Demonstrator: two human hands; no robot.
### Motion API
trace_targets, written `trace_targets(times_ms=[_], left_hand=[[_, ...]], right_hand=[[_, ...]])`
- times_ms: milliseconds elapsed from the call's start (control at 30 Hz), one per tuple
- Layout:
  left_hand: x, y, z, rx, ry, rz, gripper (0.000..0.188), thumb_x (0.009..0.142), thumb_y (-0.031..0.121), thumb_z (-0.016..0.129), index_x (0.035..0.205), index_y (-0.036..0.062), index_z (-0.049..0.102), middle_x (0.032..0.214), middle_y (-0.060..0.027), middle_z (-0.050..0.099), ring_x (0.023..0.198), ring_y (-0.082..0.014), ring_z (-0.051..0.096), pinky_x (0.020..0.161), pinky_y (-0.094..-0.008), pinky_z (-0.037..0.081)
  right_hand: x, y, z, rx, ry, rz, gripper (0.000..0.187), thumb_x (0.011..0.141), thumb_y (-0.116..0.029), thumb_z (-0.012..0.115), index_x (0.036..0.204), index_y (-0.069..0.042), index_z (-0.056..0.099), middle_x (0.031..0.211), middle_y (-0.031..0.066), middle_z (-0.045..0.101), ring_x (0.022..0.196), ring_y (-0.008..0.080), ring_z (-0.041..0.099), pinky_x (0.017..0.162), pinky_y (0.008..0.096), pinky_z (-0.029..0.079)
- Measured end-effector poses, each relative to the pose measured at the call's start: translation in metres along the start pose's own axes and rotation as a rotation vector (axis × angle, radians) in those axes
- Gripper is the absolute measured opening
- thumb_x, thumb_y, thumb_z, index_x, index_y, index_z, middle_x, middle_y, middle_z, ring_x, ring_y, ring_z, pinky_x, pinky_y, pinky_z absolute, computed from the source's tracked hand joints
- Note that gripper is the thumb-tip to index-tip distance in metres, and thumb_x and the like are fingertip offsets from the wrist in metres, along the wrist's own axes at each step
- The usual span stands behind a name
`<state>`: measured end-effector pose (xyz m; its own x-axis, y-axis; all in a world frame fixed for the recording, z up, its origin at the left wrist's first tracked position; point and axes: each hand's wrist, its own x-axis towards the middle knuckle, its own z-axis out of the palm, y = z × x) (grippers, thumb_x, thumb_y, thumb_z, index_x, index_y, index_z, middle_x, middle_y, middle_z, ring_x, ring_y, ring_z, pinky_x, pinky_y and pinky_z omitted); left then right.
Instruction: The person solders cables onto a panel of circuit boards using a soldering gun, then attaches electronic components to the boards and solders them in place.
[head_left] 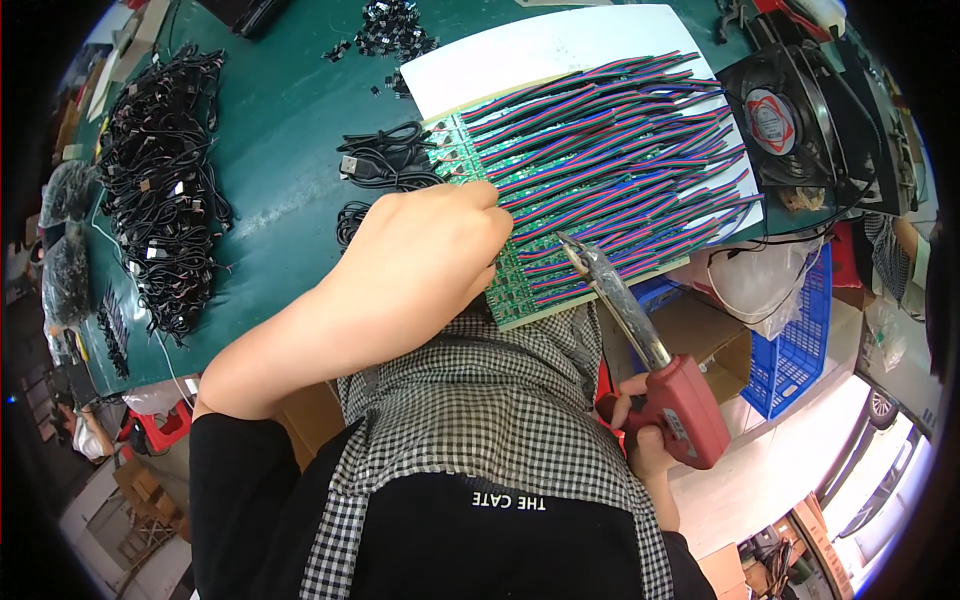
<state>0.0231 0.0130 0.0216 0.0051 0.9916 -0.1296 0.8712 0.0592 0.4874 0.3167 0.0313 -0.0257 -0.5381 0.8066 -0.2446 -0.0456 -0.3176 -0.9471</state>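
A green circuit board panel [514, 287] lies before me, with rows of striped multicoloured wires [600, 150] running off its right side. My left hand [435, 245] is closed over the panel's left edge, its fingertips bent under; whatever they hold is hidden. Just beyond that hand are coiled black USB cables [385, 160], whose ends reach the panel's upper left edge. My right hand [645, 430] grips a soldering gun [685, 410] by its red handle. The gun's metal tip points up and left, over the wires near the board's lower part.
A white sheet [480, 65] lies under the panel. At the left of the green table [275, 130] is a heap of black cables [165, 190]. Small black parts [390, 28] are piled at the back. A fan [775, 120] stands right; a blue crate [790, 345] sits below.
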Motion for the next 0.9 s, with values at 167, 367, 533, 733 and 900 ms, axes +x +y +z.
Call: trace_targets(times_ms=[167,367,533,733,900], left_hand=[[-0.015,-0.004,0.002,0.069,0.087,0.101,0.017,0.068,0.006,0.064,0.084,0.0048,0.06,0.078,-0.0061,0.051,0.073,-0.0246,0.055,0.061,-0.0365,0.043],[-0.052,-0.002,0.023,0.302,0.273,0.152,0.04,0.062,0.009,0.061,0.102,0.0018,0.061,0.087,-0.0061,0.052,0.079,-0.0199,0.053,0.067,-0.0329,0.041],[-0.055,-0.005,0.023,0.189,0.351,0.191,0.043,0.067,0.016,0.067,0.107,0.0037,0.059,0.095,-0.0058,0.055,0.086,-0.021,0.055,0.075,-0.0326,0.042],[-0.082,-0.102,-0.009,0.456,0.837,-0.635,0.031,0.081,0.014,0.063,0.103,-0.0036,0.053,0.093,-0.0193,0.059,0.087,-0.0352,0.057,0.075,-0.0417,0.046],[-0.104,-0.148,-0.003,0.508,0.55,-0.886,0.027,0.081,0.007,0.058,0.104,-0.0013,0.048,0.091,-0.0177,0.057,0.087,-0.0345,0.057,0.075,-0.043,0.046]], right_hand=[[0.003,-0.002,0.004,-0.112,0.013,-0.071,0.067,0.077,-0.05,0.066,0.106,0.008,0.047,0.095,0.0147,0.057,0.053,0.0156,0.052,0.046,0.0263,0.039],[0.004,-0.006,0.011,-0.17,0.075,0.046,0.066,0.077,-0.053,0.063,0.1,0.006,0.048,0.087,0.0099,0.053,0.056,0.0136,0.05,0.052,0.0259,0.04],[0.0,0.01,0.0,-0.095,0.172,-0.105,0.069,0.077,-0.049,0.064,0.115,0.003,0.04,0.104,0.0126,0.047,0.06,0.0147,0.047,0.05,0.0258,0.04],[0.006,0.014,0.002,-0.12,0.23,-0.208,0.066,0.077,-0.044,0.065,0.117,0.003,0.039,0.104,0.0156,0.048,0.057,0.0168,0.047,0.047,0.0249,0.038],[0.011,0.009,0.006,-0.137,0.182,-0.198,0.066,0.077,-0.046,0.066,0.113,0.003,0.041,0.098,0.0143,0.052,0.054,0.0176,0.05,0.049,0.0265,0.04]])
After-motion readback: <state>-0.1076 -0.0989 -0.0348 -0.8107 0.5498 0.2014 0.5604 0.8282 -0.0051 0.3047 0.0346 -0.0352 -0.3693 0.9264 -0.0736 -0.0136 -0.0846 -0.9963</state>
